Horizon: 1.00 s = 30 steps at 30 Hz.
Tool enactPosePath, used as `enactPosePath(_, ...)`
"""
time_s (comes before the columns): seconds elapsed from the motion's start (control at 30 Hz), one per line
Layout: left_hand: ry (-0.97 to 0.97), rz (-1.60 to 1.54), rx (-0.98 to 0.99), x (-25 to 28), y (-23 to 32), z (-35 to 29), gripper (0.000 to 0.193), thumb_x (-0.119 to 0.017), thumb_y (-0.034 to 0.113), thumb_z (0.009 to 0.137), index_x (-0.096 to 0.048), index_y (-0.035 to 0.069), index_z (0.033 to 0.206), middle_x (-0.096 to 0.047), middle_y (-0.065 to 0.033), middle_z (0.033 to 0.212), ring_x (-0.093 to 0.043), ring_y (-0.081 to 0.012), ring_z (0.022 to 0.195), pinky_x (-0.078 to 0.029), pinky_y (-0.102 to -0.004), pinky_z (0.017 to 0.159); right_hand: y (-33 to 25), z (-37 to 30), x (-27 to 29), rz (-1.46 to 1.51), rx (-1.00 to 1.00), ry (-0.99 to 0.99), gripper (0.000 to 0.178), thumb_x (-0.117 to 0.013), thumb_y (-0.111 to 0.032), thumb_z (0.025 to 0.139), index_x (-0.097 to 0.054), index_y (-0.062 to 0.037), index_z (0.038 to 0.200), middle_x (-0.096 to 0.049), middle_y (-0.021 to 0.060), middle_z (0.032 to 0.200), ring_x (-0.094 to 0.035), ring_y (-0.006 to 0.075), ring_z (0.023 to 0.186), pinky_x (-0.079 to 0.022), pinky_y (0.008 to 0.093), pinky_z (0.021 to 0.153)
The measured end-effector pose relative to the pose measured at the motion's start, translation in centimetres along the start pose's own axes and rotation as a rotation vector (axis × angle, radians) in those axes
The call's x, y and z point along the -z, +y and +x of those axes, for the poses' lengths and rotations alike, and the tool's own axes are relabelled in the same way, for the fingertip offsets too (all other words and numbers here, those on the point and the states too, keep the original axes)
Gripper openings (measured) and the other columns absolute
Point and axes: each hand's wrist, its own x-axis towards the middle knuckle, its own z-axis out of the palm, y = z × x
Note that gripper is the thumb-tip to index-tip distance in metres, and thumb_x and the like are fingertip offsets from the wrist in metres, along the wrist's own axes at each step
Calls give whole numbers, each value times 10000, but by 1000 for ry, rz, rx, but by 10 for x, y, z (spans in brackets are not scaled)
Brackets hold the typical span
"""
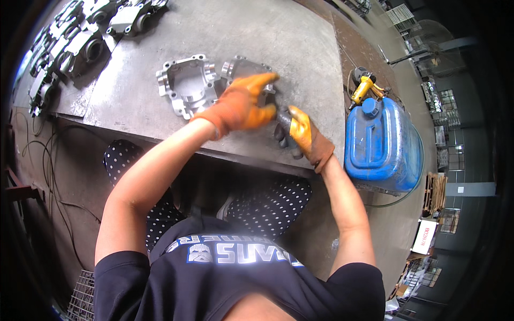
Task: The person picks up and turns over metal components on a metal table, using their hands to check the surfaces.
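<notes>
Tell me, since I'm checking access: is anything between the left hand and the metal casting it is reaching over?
Nothing visible. The left hand in its orange glove lies directly over the right-hand metal casting, with no object between them. The second casting sits beside it to the left, clear of the hand.

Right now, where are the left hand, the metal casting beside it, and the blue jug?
left hand [243, 107], head view, back of the orange glove.
metal casting [186, 85], head view, its hollow middle.
blue jug [381, 142], head view, top face below the cap.

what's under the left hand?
The gloved left hand lies over a grey cast metal housing on the steel table. Only the housing's top edge and bolt lugs show; the rest is covered.
</notes>
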Motion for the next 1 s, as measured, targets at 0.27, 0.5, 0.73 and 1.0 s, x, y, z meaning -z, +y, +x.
enactPosePath(0.27, -315, 682, -208, 83, -63, 24, 369, -624, 382, 927, -706, 199, 1237, -642, -9, 1359, -419, -249, 1437, -250, -427, 1223, 11, 21, -40, -465, 296, -10, 442, -605, -230, 979, -542, -60, 1382, -672, 148, 1110, -670, 254, 926, -564, 374, 798)
enactPosePath(0.5, -279, 889, -206, 77, -45, -9, 921, -750, 578, 759, -459, 69, 1469, -637, -137, 1191, -500, -335, 1315, -193, -471, 1246, -21, 59, -21, -959, 126, 339, 481, -677, -262, 891, -596, -99, 1337, -706, 201, 1136, -686, 376, 1040, -545, 431, 879)
enactPosePath(0.73, 105, 925, -248, 36, -45, -27, 959, -788, 561, 695, -468, 52, 1441, -642, -122, 1137, -526, -327, 1228, -238, -469, 1220, 15, 79, -13, -935, 8, 468, 322, -596, -304, 920, -613, -122, 1186, -718, 205, 1055, -682, 432, 1012, -551, 495, 878)
enactPosePath(1.0, -215, 743, 118, 35, -27, -7, 783, -820, 527, 697, -590, 87, 1303, -666, -119, 1145, -624, -321, 1105, -461, -423, 979, -19, 86, -28, -1510, 155, 429, 249, -687, -304, 878, -609, -123, 1030, -737, 80, 945, -722, 316, 873, -534, 435, 722)
